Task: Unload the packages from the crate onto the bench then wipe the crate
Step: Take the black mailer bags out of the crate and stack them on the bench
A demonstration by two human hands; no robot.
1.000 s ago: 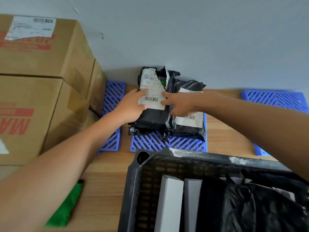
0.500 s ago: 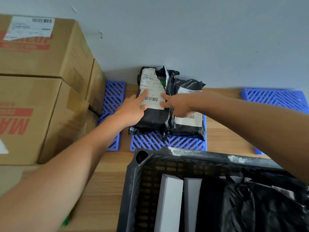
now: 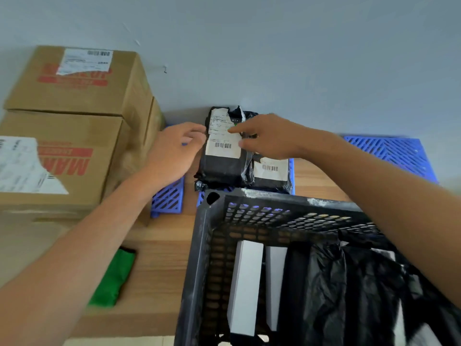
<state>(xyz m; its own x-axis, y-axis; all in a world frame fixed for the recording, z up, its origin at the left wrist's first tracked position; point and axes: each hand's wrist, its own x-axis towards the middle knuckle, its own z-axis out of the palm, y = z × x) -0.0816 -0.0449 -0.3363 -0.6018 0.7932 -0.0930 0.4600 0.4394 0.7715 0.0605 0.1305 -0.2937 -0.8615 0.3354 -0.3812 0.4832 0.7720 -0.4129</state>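
Note:
Two black plastic-wrapped packages with white barcode labels lie side by side on a blue slatted mat at the back of the wooden bench: the left package and the right package. My right hand rests on top of them, its index finger touching the left package's label. My left hand hovers just left of that package, fingers loosely curled, holding nothing. The black perforated crate stands in front and holds two upright white boxes and black bagged packages.
Stacked cardboard boxes fill the left side against the wall. More blue mats lie at the left and far right. A green cloth lies on the bench left of the crate.
My left hand has slid off the left package and now sits beside it. My right hand has moved up over the label. The view has tilted down a little.

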